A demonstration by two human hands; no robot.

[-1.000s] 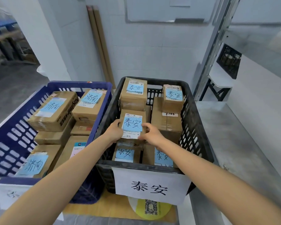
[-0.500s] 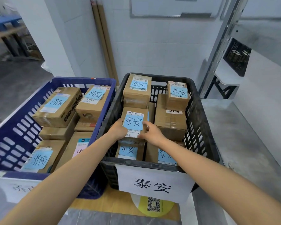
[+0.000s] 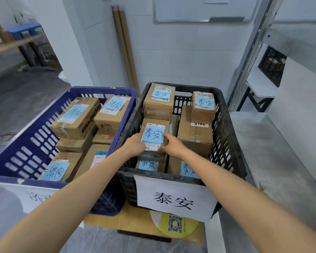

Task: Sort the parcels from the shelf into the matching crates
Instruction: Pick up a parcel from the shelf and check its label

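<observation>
**Entry: 泰安 parcel going into the black crate**

Step in hand: placement. I hold one cardboard parcel [image 3: 153, 136] inside the black crate [image 3: 227, 128], left of centre. It sits over the lower parcels [image 3: 148, 165] that line the near wall. I cannot tell whether its underside is fully seated on them or just above. Its blue label reads 泰安, the same characters as the white sign [image 3: 173, 199] on the crate's front, so the destination checks out.

Hands: my left hand [image 3: 134, 146] grips the parcel's left edge and my right hand [image 3: 172, 146] grips its right edge. Fingers are curled round the sides. Neither hand lies flat or spread.

Surroundings: a rear stack [image 3: 159, 103] stands just behind the parcel and a right stack [image 3: 195, 136] just beside it. Every label I can read there also says 泰安. The blue crate [image 3: 26, 143] stands just beside the black one on my left and holds boxes marked 济南. A metal shelf frame [image 3: 252, 57] rises to my right.

Judgement: both crates look well filled, so the sort seems far along. How much remains on the shelf is out of view.

Next move calls for:
- settling the parcel level between its neighbours
- loosening both grips together
- lifting my hands straight up, clear of the rim
- turning right for another parcel and reading its label first

Risk: the layer beneath looks uneven, so the parcel may tip toward the near wall once let go.
</observation>
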